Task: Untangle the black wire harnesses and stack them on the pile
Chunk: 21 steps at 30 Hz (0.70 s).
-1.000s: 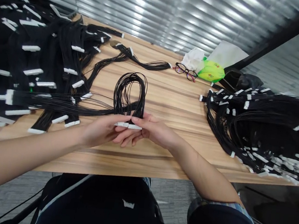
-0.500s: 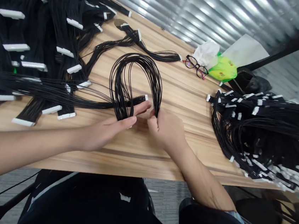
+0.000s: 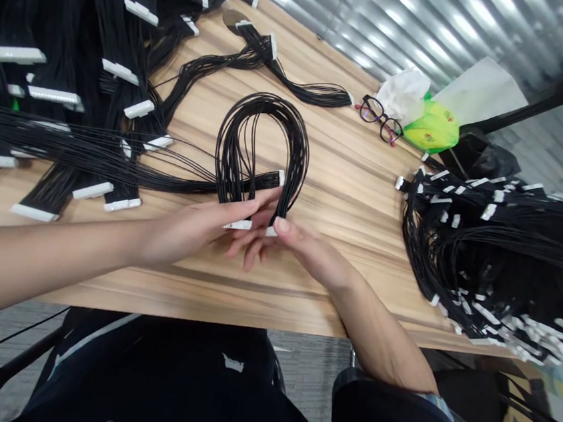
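A black wire harness (image 3: 297, 129) arches in a loop above the wooden table, its two ends brought close together. My left hand (image 3: 232, 223) is closed on the left end, the thumb pressing just above a white connector (image 3: 238, 224). On the other end my right hand (image 3: 298, 240) pinches, its thumb over a second white connector (image 3: 271, 231). Fingers of the two hands overlap under the ends, so part of the grip is hidden. Behind the loop's lower part, another black harness (image 3: 179, 179) stretches left, its white connector (image 3: 281, 177) beside my left fingers.
Black harnesses with white connectors (image 3: 120, 72) pile up at the left. A further heap of harnesses (image 3: 500, 241) lies at the right. Eyeglasses (image 3: 382, 118), a green packet (image 3: 432, 127) and white tissue (image 3: 402, 93) sit near the corrugated metal wall (image 3: 362, 18).
My right hand has opened from a fist into a thumb pinch nearer my left hand. The loop has narrowed, and both end connectors now show. The view has shifted slightly.
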Tool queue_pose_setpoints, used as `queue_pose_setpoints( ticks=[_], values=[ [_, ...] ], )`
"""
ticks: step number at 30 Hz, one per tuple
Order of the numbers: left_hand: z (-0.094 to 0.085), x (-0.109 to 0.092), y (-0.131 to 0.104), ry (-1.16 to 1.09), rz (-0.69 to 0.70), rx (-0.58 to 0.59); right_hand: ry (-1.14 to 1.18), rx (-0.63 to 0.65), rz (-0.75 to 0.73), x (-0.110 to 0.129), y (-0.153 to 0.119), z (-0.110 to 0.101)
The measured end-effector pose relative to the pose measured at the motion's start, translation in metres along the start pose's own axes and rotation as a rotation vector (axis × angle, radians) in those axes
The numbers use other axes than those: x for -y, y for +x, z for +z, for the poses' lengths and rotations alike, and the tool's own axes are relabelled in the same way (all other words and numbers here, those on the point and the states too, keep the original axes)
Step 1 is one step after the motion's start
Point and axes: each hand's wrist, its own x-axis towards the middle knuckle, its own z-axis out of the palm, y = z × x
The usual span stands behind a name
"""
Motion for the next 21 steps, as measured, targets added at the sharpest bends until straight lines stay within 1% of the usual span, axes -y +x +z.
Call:
queue_pose_setpoints(
  ticks=[2, 3, 4, 5, 6, 7, 8, 10, 12, 13, 15, 16, 19, 21],
  values=[
    [-0.005, 0.002, 0.002, -0.066, -0.031, 0.072, -0.071, -0.248, -0.053, -0.002, 0.002, -0.011],
    [-0.006, 0.004, 0.003, -0.089, -0.038, 0.093, -0.1, -0.371, -0.076, -0.003, 0.004, -0.016],
    [-0.008, 0.006, 0.004, -0.106, -0.04, 0.101, -0.123, -0.468, -0.089, -0.005, 0.005, -0.019],
    [-0.008, 0.008, 0.003, -0.121, -0.044, 0.107, -0.141, -0.529, -0.095, -0.006, 0.006, -0.022],
    [-0.007, 0.011, 0.003, -0.131, -0.05, 0.105, -0.153, -0.555, -0.09, -0.008, 0.007, -0.022],
    [-0.005, 0.013, 0.002, -0.136, -0.055, 0.094, -0.158, -0.544, -0.078, -0.008, 0.007, -0.02],
    [-0.003, 0.016, 0.0, -0.137, -0.064, 0.077, -0.156, -0.505, -0.062, -0.008, 0.007, -0.016],
    [0.003, 0.018, -0.003, -0.133, -0.085, 0.036, -0.142, -0.389, -0.028, -0.007, 0.006, -0.006],
    [0.009, 0.018, -0.004, -0.133, -0.097, 0.0, -0.142, -0.301, -0.003, -0.005, 0.004, 0.003],
    [0.011, 0.016, -0.003, -0.137, -0.098, -0.02, -0.144, -0.283, 0.001, -0.005, 0.003, 0.006],
    [0.011, 0.012, 0.001, -0.149, -0.091, -0.091, -0.145, -0.295, -0.002, -0.005, 0.002, 0.006],
    [0.01, 0.011, 0.004, -0.156, -0.089, -0.149, -0.143, -0.325, -0.014, -0.006, 0.002, 0.005],
    [-0.001, 0.009, 0.012, -0.167, -0.082, -0.353, -0.143, -0.468, -0.077, -0.009, 0.004, -0.004],
    [-0.007, 0.009, 0.012, -0.16, -0.06, -0.44, -0.155, -0.53, -0.101, -0.009, 0.004, -0.007]
  ],
)
